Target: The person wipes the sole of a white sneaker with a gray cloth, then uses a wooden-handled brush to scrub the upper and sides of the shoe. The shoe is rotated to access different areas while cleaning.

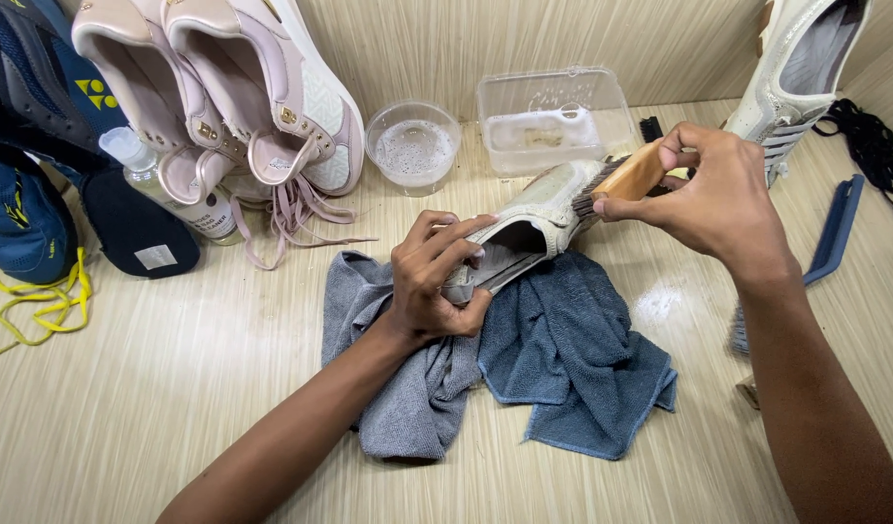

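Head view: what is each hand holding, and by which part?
The left hand grips the white shoe at its heel opening, fingers inside the collar. The right hand grips the wooden brush by its back, bristles on the shoe's toe.

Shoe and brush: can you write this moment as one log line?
left hand: holds white shoe | right hand: wooden brush on shoe | under: blue towel

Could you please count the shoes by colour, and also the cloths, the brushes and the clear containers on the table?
White shoes: 2, one in the left hand at, one at
Pink shoes: 2
Blue shoes: 2
Cloths: 2, grey and blue
Brushes: 1, wooden, in the right hand
Clear containers: 2, round bowl and rectangular tub
Total: 11
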